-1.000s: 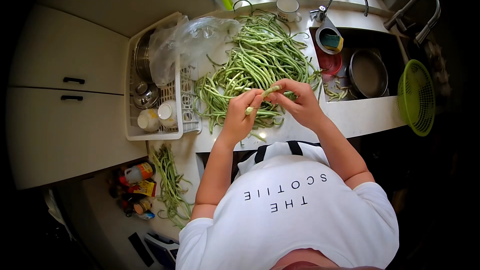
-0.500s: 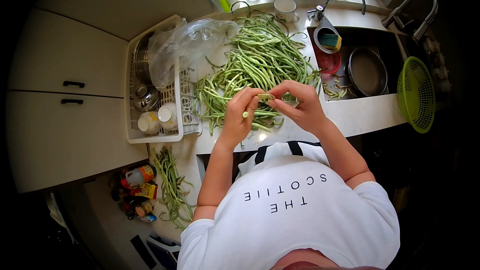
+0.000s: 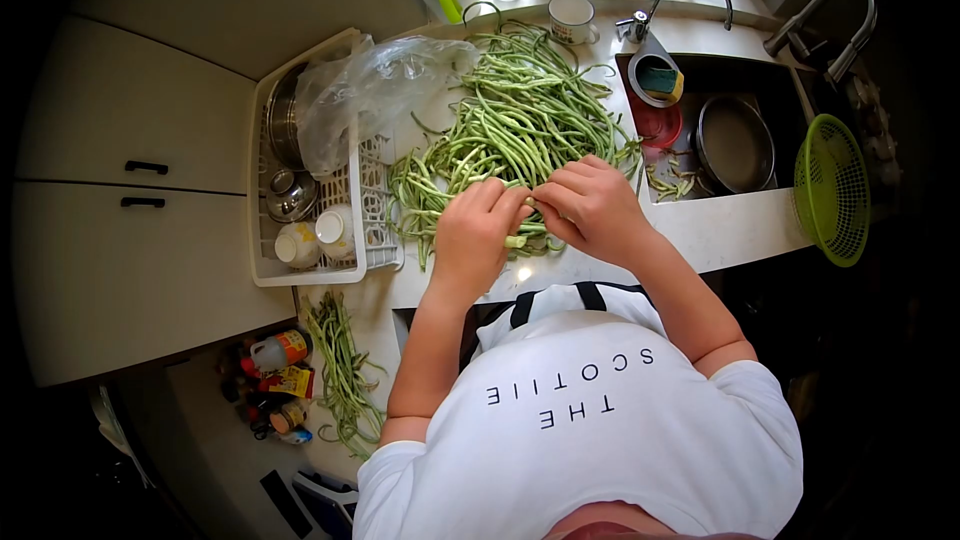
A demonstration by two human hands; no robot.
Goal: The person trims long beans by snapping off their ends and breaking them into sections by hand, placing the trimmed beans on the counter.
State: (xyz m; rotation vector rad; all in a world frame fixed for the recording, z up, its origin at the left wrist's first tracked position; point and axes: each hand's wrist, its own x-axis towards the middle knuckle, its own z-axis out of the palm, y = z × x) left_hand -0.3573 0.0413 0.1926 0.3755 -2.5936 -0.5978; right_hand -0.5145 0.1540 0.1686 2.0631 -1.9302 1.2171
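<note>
A large heap of long green beans (image 3: 520,105) covers the counter in front of me. Over the heap's near edge, my left hand (image 3: 473,233) is closed around bean pieces, with a pale green end (image 3: 515,241) poking out below its fingers. My right hand (image 3: 592,208) pinches at the same spot, its fingertips meeting those of the left. Only a bit of the bean between the fingertips shows; the rest is hidden by my fingers.
Left of the heap stands a white dish rack (image 3: 300,275) with bowls and a clear plastic bag (image 3: 380,80). On the right are the sink (image 3: 780,90), holding a round pan (image 3: 735,145), and a green colander (image 3: 835,190). More beans (image 3: 345,370) lie lower left.
Both hands have turned more knuckles-up, and their fingers have closed in tighter over the bean. The pale bean end now sticks out lower and further right, beneath my left hand.
</note>
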